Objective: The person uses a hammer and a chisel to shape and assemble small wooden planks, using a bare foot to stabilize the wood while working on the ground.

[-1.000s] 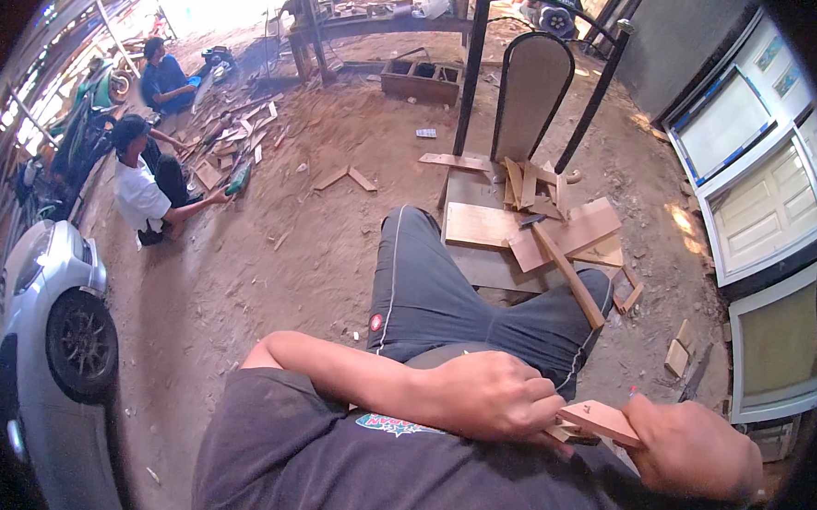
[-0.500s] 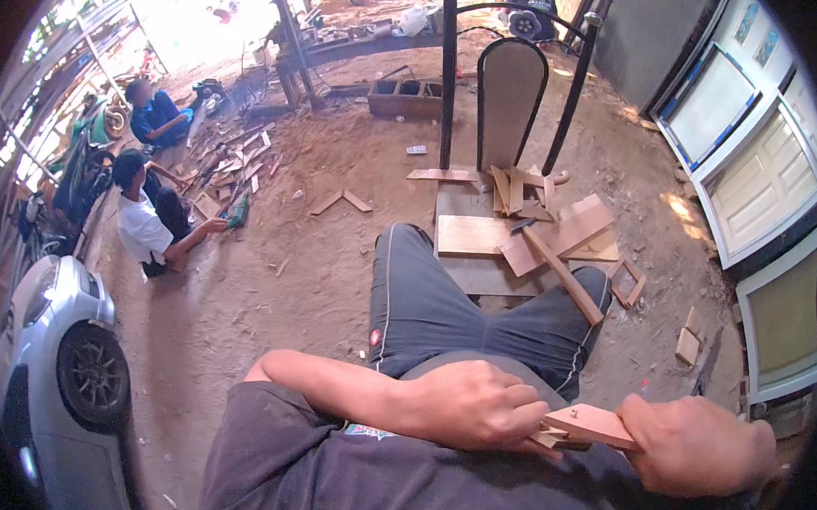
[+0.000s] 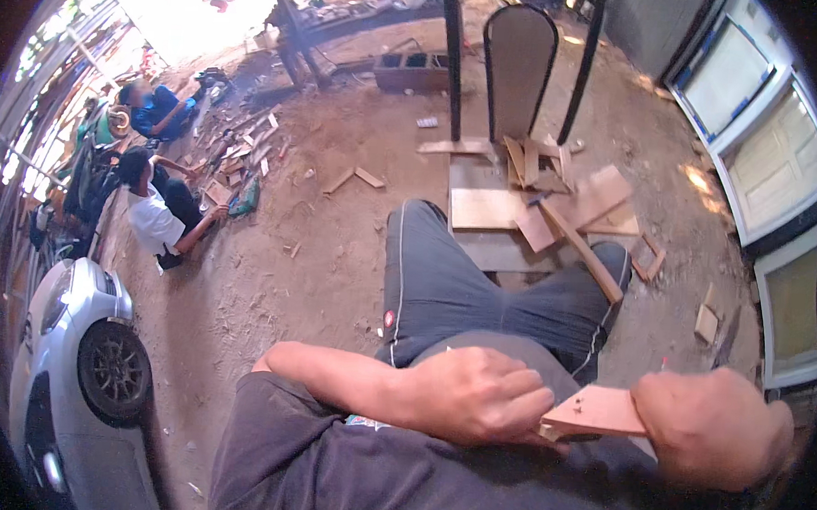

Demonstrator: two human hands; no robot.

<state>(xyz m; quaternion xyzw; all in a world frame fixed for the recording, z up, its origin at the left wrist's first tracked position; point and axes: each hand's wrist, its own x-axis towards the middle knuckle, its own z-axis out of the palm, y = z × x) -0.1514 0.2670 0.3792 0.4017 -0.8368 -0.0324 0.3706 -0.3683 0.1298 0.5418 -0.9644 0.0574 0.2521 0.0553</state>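
A seated person in a dark T-shirt (image 3: 369, 475) and dark grey trousers with pale piping (image 3: 507, 316) holds both hands low in front of the belly. The left hand (image 3: 480, 395) is closed, knuckles up, its curled fingers pinching the left end of a short, flat piece of pinkish-brown wood (image 3: 609, 411). The right hand (image 3: 718, 430), slightly blurred, is wrapped in a fist around the other end. The wood spans the gap between the hands, close to the shirt; its left end is cut at a slant, and small dark specks mark its upper face. The undersides of both hands are hidden, so I cannot tell how the thumbs press.

Beyond the knees, a hammer with a long wooden handle and dark head (image 3: 580, 250) slants across pale boards (image 3: 485, 209), its handle end over the right thigh. To the right of that leg, a small rectangular wooden frame (image 3: 648, 258) lies on brown dirt. Well off to the left, a co-worker in a white shirt (image 3: 154, 219) sits on the ground near scattered wood scraps (image 3: 218, 192).
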